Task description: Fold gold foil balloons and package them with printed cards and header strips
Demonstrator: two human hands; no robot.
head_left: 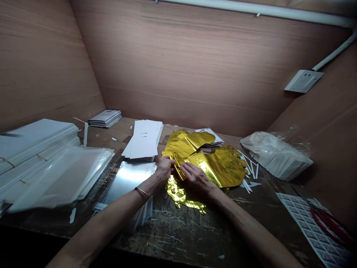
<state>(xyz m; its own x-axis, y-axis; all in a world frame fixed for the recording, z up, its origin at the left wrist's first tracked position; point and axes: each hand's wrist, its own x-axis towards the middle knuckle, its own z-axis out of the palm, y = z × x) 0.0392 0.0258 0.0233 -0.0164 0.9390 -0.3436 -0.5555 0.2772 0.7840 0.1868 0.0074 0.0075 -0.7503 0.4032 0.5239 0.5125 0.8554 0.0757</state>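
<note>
Shiny gold foil sheets, which look like flat foil balloons [220, 167], lie in a loose pile at the middle of the table. My left hand [166, 167] is closed, pinching the edge of one folded foil balloon [177, 163]. From the other side, my right hand [196, 178] grips the same fold, its fingers bent over the foil; the thumb is hidden. A wavy-edged gold part [181, 193] hangs down below the hands onto the dark tabletop. Left of my left hand lie clear plastic sleeves [131, 175], with white cards [143, 139] behind them.
Far left are stacked white sheets [36, 137] and clear bags [69, 171]. Card packs [105, 118] stand by the back wall. White sticks [252, 169], a plastic-wrapped bundle [279, 154], a label sheet [306, 223] and red-handled scissors [329, 223] lie right.
</note>
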